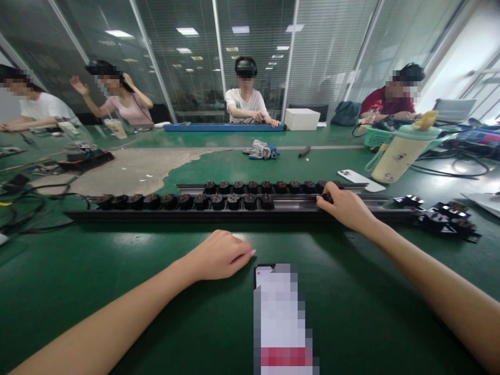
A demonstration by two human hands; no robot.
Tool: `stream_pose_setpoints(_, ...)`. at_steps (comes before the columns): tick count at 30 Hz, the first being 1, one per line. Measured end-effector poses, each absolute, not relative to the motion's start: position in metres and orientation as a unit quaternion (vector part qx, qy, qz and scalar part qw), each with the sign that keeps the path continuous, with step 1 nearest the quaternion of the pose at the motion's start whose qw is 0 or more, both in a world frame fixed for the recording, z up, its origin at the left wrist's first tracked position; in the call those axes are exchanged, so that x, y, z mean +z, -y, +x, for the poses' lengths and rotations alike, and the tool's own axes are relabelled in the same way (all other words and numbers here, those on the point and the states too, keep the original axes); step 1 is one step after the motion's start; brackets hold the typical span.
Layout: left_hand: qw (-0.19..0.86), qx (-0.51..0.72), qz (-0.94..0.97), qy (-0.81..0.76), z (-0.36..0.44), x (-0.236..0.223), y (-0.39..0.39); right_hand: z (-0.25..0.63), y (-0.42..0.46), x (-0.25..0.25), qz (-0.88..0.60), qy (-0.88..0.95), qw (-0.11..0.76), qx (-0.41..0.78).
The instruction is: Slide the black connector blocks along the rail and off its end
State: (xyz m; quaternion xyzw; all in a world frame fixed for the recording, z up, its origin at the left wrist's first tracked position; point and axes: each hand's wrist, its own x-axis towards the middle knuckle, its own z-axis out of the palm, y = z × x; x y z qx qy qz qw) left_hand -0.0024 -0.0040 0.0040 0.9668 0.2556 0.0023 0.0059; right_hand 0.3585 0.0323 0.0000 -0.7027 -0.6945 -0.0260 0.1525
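Observation:
Across the table in front of me lies a long black metal rail (187, 216), with several round black socket modules (201, 201) in a row along its left and middle part. At the bare stretch of its channel, my right hand (341, 204) pinches a black socket module (328, 198), mostly covered by my fingers. My left hand (224, 255) rests on the green tabletop, curled closed, and no object shows in it. A phone (279, 317) with a lit screen lies near it, toward me. Behind the first rail is a second rail (191, 188) with more modules.
Loose socket modules (445, 219) lie past the rail's right end. Farther back are a white phone (361, 179), a tilted drink bottle (404, 151), a green basket (377, 136) and gloves (261, 150). Cables (23, 203) spread at left. Several people sit around the table.

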Motion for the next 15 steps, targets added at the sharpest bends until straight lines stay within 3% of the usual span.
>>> stream_pose_setpoints(5, 0.019, 0.009, 0.967, -0.255, -0.002, 0.004, 0.0019, 0.3617, -0.0336, -0.0045, -0.698, 0.682, 0.22, -0.006)
stream_pose_setpoints(15, 0.029, 0.005, 0.967, -0.252, -0.0013, 0.0053, 0.0027, 0.3695, -0.0292, 0.0, -0.696, 0.677, 0.239, 0.012)
